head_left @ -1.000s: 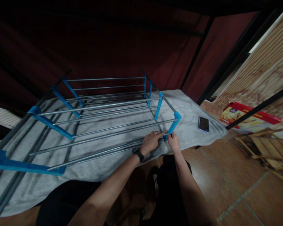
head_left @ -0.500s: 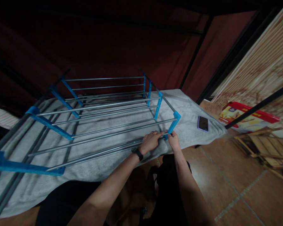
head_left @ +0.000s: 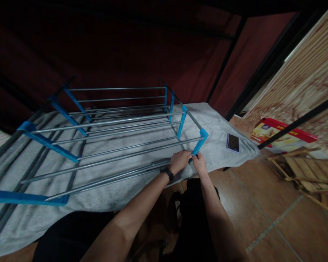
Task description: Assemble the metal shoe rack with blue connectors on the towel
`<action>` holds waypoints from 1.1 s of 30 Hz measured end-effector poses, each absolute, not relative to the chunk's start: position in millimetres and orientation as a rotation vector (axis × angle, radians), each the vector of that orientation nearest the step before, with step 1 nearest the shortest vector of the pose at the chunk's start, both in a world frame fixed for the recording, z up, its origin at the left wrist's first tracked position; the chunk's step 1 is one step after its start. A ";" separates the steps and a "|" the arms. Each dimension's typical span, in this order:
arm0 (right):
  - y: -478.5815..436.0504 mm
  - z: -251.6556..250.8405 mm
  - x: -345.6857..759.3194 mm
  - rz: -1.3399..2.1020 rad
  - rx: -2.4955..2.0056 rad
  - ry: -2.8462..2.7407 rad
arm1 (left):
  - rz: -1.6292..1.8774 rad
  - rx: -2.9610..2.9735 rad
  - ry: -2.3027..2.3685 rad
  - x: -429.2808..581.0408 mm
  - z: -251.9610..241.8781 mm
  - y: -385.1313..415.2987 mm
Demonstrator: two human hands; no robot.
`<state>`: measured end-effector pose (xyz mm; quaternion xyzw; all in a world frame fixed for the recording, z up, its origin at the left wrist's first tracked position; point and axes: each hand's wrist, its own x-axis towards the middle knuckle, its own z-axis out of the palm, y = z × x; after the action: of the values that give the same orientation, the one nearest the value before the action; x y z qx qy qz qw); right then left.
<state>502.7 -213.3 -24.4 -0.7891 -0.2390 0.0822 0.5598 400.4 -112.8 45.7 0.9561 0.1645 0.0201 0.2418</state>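
Note:
A rack frame of grey metal tubes [head_left: 120,146] and blue plastic brackets [head_left: 199,142] lies across a grey cloth [head_left: 215,123]. At its near right corner, my left hand [head_left: 180,161] is closed around the end of the front tube, fingers against the bracket's lower end. My right hand [head_left: 199,162] pinches that same lower end of the blue bracket from the right. Both hands almost touch. The joint between tube and bracket is mostly hidden by my fingers. A dark watch [head_left: 168,174] is on my left wrist.
A phone [head_left: 233,143] lies on the cloth to the right. Beyond the cloth's edge, a red and yellow box [head_left: 285,134] and a folded wooden stand [head_left: 308,171] rest on the tiled floor [head_left: 262,214]. A dark pole [head_left: 297,123] slants across the right side.
My left hand has slid right along the front tube to its end, and its outstretched fingers have curled in at the bracket. My right hand stays at the corner. The view has shifted slightly.

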 end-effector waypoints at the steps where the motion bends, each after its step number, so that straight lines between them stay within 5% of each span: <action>1: -213.3 -24.7 502.7 0.197 -1.859 -0.563 | 0.050 2.612 0.458 400.1 45.7 -112.9; 33: -211.0 -17.6 491.0 0.101 -1.933 -0.620 | 0.041 2.514 0.563 398.5 50.1 -107.2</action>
<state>491.0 -211.0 -17.6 -0.8084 -0.2595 0.0424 0.5266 398.5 -107.2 50.1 0.9371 0.2097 0.0151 0.2787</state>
